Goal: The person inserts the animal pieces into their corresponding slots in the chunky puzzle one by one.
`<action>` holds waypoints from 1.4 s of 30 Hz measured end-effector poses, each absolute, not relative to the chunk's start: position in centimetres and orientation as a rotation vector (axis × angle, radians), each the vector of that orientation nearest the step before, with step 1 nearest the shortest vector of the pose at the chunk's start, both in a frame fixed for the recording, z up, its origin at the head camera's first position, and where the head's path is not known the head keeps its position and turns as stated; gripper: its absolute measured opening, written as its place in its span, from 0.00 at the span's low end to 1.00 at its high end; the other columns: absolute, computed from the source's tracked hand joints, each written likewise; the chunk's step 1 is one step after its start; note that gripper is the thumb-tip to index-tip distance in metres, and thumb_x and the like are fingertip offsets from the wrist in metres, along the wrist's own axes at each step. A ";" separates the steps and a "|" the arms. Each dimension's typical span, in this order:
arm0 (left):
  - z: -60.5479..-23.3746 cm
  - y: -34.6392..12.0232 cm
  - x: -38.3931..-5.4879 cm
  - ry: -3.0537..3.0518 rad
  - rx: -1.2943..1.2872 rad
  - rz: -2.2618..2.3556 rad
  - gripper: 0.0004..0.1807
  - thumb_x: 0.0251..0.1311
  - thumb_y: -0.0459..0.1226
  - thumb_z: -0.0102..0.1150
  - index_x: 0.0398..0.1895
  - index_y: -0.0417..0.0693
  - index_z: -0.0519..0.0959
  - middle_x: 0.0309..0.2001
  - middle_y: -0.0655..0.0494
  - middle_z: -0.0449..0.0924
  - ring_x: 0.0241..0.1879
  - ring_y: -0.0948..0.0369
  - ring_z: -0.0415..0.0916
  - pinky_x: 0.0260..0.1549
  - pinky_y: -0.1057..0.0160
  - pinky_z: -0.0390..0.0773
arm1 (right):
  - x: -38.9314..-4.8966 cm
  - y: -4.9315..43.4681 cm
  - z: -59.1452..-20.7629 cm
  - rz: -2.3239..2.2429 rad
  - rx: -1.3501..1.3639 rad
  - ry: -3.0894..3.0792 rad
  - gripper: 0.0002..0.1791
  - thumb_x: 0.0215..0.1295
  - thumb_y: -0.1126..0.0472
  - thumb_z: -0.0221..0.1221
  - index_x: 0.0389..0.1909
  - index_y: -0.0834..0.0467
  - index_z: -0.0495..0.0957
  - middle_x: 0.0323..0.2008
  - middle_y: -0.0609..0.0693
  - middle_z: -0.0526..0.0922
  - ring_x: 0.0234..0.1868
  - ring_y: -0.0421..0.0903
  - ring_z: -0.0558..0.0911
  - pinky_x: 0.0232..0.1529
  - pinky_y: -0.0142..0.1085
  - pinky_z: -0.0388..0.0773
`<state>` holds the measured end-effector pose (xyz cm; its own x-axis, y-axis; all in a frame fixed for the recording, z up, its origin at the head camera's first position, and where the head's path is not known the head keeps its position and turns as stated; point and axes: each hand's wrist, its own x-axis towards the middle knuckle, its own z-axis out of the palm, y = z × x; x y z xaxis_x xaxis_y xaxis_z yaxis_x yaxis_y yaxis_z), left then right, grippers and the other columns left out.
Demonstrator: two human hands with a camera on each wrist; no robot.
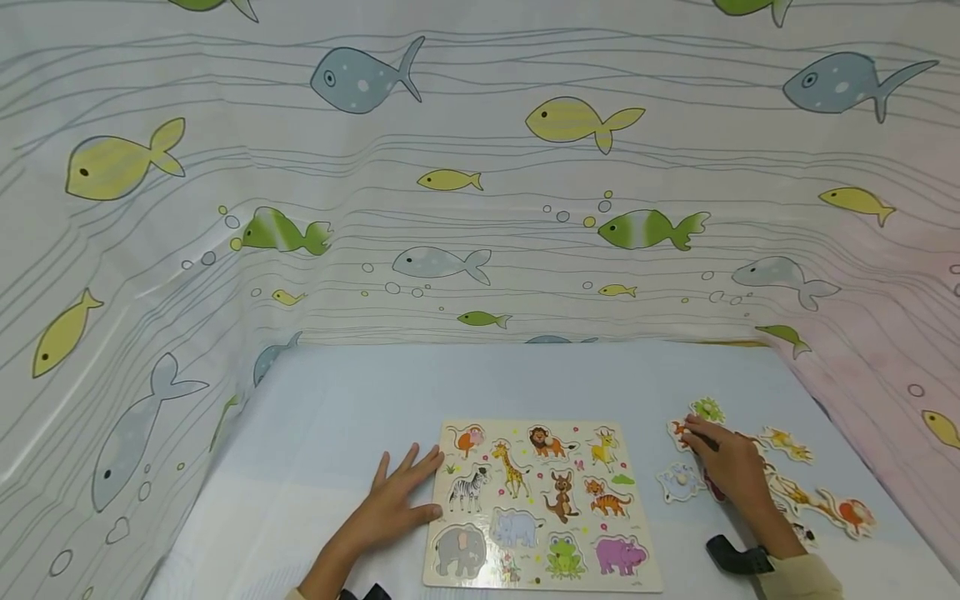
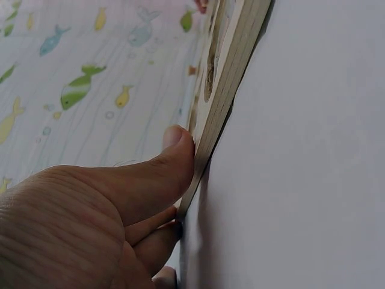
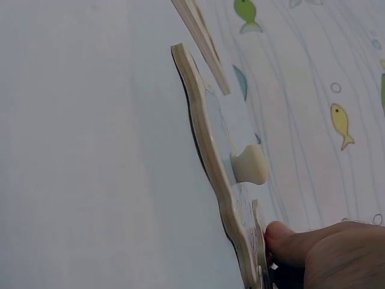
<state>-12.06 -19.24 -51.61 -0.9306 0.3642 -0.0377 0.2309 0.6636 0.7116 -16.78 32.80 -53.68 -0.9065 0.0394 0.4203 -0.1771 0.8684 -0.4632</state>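
A wooden animal puzzle board (image 1: 540, 508) lies flat on the table, with animal pictures in its shaped recesses. My left hand (image 1: 397, 504) rests against its left edge with fingers spread; in the left wrist view the thumb (image 2: 177, 150) touches the board's side. To the right, my right hand (image 1: 731, 467) pinches an orange-and-white animal puzzle piece (image 1: 678, 435) at the fingertips. The grip itself is partly hidden by the hand. Just below lies a pale blue piece (image 1: 679, 483), whose knob (image 3: 249, 164) stands out in the right wrist view.
Several loose puzzle pieces lie around and beyond the right hand, among them a green piece (image 1: 707, 408), a yellow piece (image 1: 786, 443) and a red-and-orange piece (image 1: 851, 512). Some are partly covered by the arm. A fish-patterned curtain (image 1: 510, 225) surrounds the white table (image 1: 375, 383).
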 end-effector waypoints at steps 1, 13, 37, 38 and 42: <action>-51.6 -19.2 -12.0 2.702 0.489 1.124 0.43 0.53 0.44 0.72 0.73 0.44 0.67 0.75 0.49 0.61 0.79 0.42 0.45 0.73 0.35 0.20 | -16.8 32.8 -53.7 0.707 0.094 -2.624 0.17 0.61 0.67 0.67 0.51 0.66 0.84 0.53 0.65 0.84 0.53 0.69 0.82 0.42 0.60 0.82; -51.9 -19.4 -11.9 2.702 0.487 1.132 0.44 0.52 0.45 0.72 0.73 0.45 0.67 0.75 0.49 0.62 0.79 0.41 0.45 0.73 0.34 0.20 | -16.7 32.0 -52.5 0.758 0.123 -2.621 0.18 0.65 0.65 0.64 0.56 0.63 0.82 0.57 0.65 0.82 0.53 0.69 0.82 0.27 0.44 0.80; -51.9 -19.3 -12.2 2.708 0.477 1.101 0.44 0.52 0.46 0.71 0.73 0.47 0.66 0.76 0.52 0.61 0.79 0.44 0.44 0.74 0.36 0.19 | -16.0 29.5 -50.8 0.819 0.429 -2.509 0.20 0.58 0.73 0.66 0.53 0.61 0.84 0.53 0.59 0.86 0.58 0.14 0.64 0.47 0.04 0.64; -51.9 -19.3 -12.2 2.709 0.478 1.099 0.44 0.52 0.46 0.72 0.73 0.47 0.66 0.76 0.52 0.61 0.79 0.44 0.45 0.74 0.36 0.19 | -16.0 29.3 -50.7 0.823 0.461 -2.496 0.21 0.57 0.74 0.66 0.53 0.61 0.84 0.54 0.60 0.85 0.59 0.14 0.65 0.47 0.04 0.65; -51.9 -19.3 -12.2 2.713 0.482 1.088 0.44 0.52 0.46 0.72 0.73 0.47 0.66 0.76 0.52 0.61 0.79 0.44 0.45 0.74 0.36 0.20 | -15.9 28.7 -50.4 0.813 0.538 -2.473 0.22 0.54 0.76 0.67 0.52 0.62 0.84 0.54 0.60 0.85 0.61 0.17 0.66 0.50 0.05 0.65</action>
<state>-12.19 -19.33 -51.90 -0.9315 0.3609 -0.0448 0.2300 0.6801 0.6961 -15.85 28.75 -50.38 -0.8082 -0.2131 0.5491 -0.4973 0.7465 -0.4422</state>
